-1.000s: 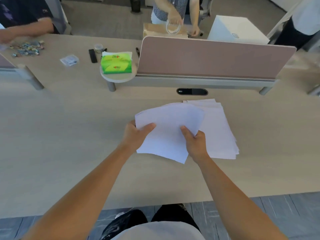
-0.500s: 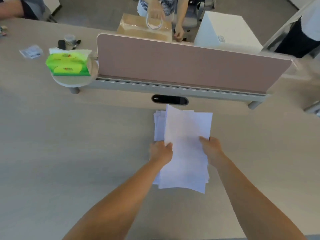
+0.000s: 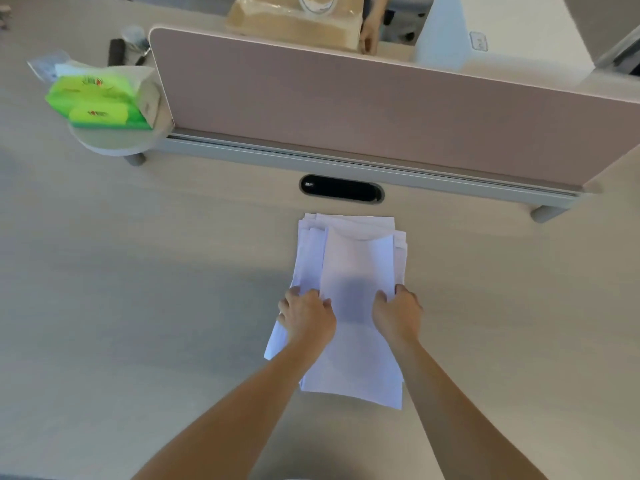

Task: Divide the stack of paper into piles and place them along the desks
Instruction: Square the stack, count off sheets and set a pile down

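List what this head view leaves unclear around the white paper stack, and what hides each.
Head view:
White paper stack: sheet count too fine to tell; left hand and right hand cover parts.
Green tissue pack: print blurred.
Tan package: cut by top edge, partly behind pink divider panel.

both hands [image 3: 353, 318] grip paper stack [image 3: 356, 271] on desk [image 3: 138, 271].
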`<act>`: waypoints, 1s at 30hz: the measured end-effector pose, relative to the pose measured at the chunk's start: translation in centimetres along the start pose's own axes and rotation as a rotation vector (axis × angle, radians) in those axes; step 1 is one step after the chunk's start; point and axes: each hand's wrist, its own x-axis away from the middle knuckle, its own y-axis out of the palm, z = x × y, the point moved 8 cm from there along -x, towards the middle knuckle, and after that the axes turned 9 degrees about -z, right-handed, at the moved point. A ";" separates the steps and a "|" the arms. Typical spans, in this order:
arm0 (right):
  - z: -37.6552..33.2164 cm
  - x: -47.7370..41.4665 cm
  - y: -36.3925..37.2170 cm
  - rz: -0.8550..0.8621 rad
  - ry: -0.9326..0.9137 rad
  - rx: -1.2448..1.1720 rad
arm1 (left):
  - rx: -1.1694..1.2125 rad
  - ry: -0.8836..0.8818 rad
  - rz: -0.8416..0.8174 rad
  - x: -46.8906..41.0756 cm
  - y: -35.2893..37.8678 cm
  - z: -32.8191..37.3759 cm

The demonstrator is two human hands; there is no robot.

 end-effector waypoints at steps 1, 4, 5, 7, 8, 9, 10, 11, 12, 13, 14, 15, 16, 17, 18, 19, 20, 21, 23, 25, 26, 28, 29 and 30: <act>-0.2 0.3 0.1 0.000 -0.020 -0.016 | 0.018 0.001 0.011 -0.1 -0.1 0.1; -0.7 0.8 -0.1 0.034 -0.051 -0.103 | 0.160 0.041 0.009 -0.6 -0.3 0.4; -0.8 0.8 -0.4 0.048 -0.050 -0.155 | 0.243 0.063 -0.004 -0.9 -0.2 0.5; -0.4 0.5 -0.8 0.060 -0.020 -0.319 | 0.376 0.092 -0.005 -1.1 -0.6 0.6; -0.1 0.3 -1.0 0.059 0.007 -0.397 | 0.430 0.086 0.000 -1.2 -0.9 0.5; 0.3 0.0 -1.1 0.054 0.035 -0.449 | 0.485 0.065 -0.001 -1.3 -1.0 0.3; 0.7 -0.4 -1.2 0.035 0.062 -0.472 | 0.533 0.035 -0.016 -1.5 -1.1 0.1; 1.1 -0.7 -1.1 0.003 0.081 -0.478 | 0.547 0.013 -0.046 -1.8 -0.9 0.0; 1.4 -0.9 -0.9 -0.039 0.094 -0.478 | 0.510 0.010 -0.089 -2.0 -0.7 0.1; 1.6 -1.1 -0.7 -0.086 0.095 -0.470 | 0.438 0.018 -0.135 -2.3 -0.3 0.2; 1.8 -1.2 -0.6 -0.123 0.092 -0.457 | 0.356 0.027 -0.169 -2.4 -0.1 0.3; 2.0 -1.3 -0.5 -0.139 0.088 -0.453 | 0.288 0.036 -0.188 -2.5 0.0 0.2; 2.0 -1.2 -0.6 -0.139 0.084 -0.461 | 0.240 0.050 -0.196 -2.7 0.0 0.2; 2.1 -1.2 -0.7 -0.126 0.068 -0.485 | 0.214 0.070 -0.197 -2.9 0.0 0.1; 1.9 -1.2 -1.0 -0.102 0.048 -0.516 | 0.216 0.101 -0.193 -2.9 -0.3 0.2; 1.6 -1.0 -1.4 -0.072 0.023 -0.558 | 0.253 0.148 -0.185 -2.9 -0.8 0.4; 1.2 -0.6 -1.8 -0.045 0.004 -0.616 | 0.333 0.209 -0.167 -2.6 -1.7 0.7; 0.7 -0.1 -2.0 -0.038 -0.004 -0.696 | 0.433 0.282 -0.134 -2.1 -3.0 1.1; -0.9 0.8 -1.9 -0.073 -0.018 -0.916 | 0.626 0.422 -0.075 -0.9 -6.1 1.6; -3.4 1.7 -1.5 -0.194 -0.099 -1.073 | 0.747 0.487 -0.075 0.5 -9.2 1.4; -5.1 2.5 -1.3 -0.276 -0.181 -1.110 | 0.767 0.520 -0.066 1.2 -10.7 1.1; -8.6 4.7 -0.7 -0.452 -0.316 -1.161 | 0.774 0.603 -0.022 2.9 -13.9 0.5; -10.0 6.1 -0.3 -0.520 -0.355 -1.165 | 0.779 0.625 0.005 3.5 -15.2 -0.1; -11.4 7.3 0.1 -0.559 -0.395 -1.163 | 0.797 0.641 0.025 4.0 -16.4 -0.8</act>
